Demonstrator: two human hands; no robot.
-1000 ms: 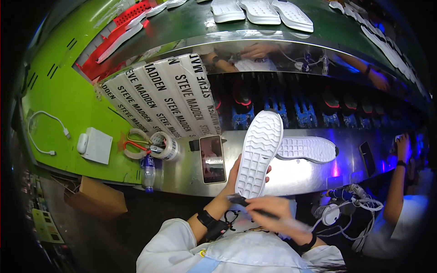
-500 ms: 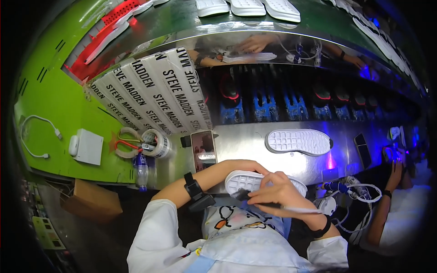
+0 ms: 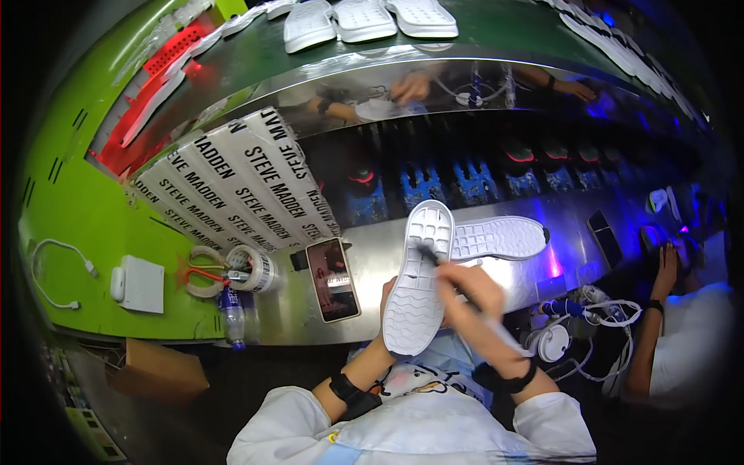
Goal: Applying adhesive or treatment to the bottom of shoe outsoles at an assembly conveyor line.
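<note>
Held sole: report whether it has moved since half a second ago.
Yes. Judged against the lying sole, the held sole has risen in the view: it was wholly below; now its upper end is beside that one's left end.

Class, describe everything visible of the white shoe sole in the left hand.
The white shoe sole looks moulded, perhaps rubber or foam. Its tread faces the camera: square cells toward the upper end, wavy ridges toward the broader lower end. Its top slants right. The left hand holds it from behind; the right hand holds a dark brush at the cells, contact unclear. It partly hides another white sole.
</note>
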